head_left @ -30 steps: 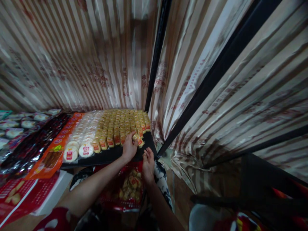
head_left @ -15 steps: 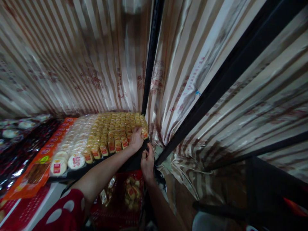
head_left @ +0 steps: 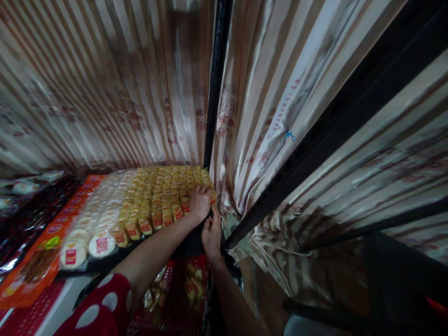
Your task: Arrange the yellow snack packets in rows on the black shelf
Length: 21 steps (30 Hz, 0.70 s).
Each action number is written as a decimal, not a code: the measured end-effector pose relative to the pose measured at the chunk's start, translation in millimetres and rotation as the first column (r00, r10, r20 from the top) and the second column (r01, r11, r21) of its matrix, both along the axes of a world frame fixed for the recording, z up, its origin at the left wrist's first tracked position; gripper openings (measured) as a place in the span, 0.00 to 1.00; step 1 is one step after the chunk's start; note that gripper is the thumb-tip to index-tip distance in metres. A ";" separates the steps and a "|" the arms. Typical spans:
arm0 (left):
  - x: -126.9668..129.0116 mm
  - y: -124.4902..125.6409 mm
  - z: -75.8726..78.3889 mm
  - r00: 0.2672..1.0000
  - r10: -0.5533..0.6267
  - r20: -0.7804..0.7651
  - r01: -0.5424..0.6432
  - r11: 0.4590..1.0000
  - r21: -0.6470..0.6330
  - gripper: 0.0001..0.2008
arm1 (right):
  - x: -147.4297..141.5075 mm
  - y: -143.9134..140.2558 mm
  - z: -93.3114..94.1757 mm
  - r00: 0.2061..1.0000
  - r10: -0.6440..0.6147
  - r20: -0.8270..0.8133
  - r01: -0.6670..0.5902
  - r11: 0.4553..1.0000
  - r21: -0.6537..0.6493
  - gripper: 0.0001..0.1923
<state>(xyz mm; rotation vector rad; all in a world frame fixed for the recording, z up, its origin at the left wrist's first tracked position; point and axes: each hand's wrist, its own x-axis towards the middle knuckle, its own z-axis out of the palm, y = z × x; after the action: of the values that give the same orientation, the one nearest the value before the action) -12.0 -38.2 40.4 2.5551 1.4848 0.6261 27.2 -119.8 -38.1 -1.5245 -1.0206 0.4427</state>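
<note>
My left hand [head_left: 200,202] reaches over the front right corner of many small yellow wrapped snacks [head_left: 166,189], set out in close rows. Its fingers are bent around a wrapped snack [head_left: 212,199] at the end of the front row. Just below, my right hand [head_left: 212,235] is by the corner of the dark shelf edge [head_left: 191,240], with curled fingers and the tips close to that same snack. What the right fingers hold, if anything, is hidden. Round white packaged cakes [head_left: 101,243] line the left side of the yellow rows.
Orange snack bags [head_left: 38,273] and dark shiny packets [head_left: 35,214] lie at the left. A red basket [head_left: 168,322] holding wrapped goods sits below the shelf. Black metal posts [head_left: 214,93] stand before a striped curtain [head_left: 157,84]; another slanted post [head_left: 297,163] is at the right.
My right hand has moved up slightly, closer to the left hand at the corner snack. The left hand stays on the front row's end. The view has shifted a little.
</note>
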 end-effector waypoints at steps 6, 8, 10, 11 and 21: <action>3.2 3.4 -0.3 0.999 0.028 -0.020 -0.028 0.999 0.022 0.13 | 5.9 17.2 -5.7 0.994 0.013 0.112 -0.017 0.999 0.039 0.30; 3.9 3.8 -1.5 0.999 0.033 -0.010 -0.032 0.999 0.033 0.13 | 6.7 21.0 -8.3 0.989 0.019 0.150 -0.025 0.999 0.044 0.31; 4.3 4.0 -3.0 1.000 0.027 -0.010 -0.026 0.999 0.036 0.12 | 7.1 23.4 -12.1 0.982 0.016 0.191 -0.024 0.999 0.041 0.31; 4.3 4.1 -3.8 1.000 0.023 -0.015 -0.022 0.999 0.034 0.11 | 7.2 24.3 -14.3 0.977 0.011 0.213 -0.021 0.999 0.043 0.30; 1.1 7.4 -10.8 0.993 -0.061 -0.100 0.068 0.996 0.065 0.10 | 5.7 30.5 -23.0 0.934 -0.041 0.354 0.040 0.999 0.011 0.27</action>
<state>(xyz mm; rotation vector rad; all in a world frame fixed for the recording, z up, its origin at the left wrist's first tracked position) -10.9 -30.8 29.5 2.7100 1.4260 0.5603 33.0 -89.3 -61.1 -1.6556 -1.2633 0.1352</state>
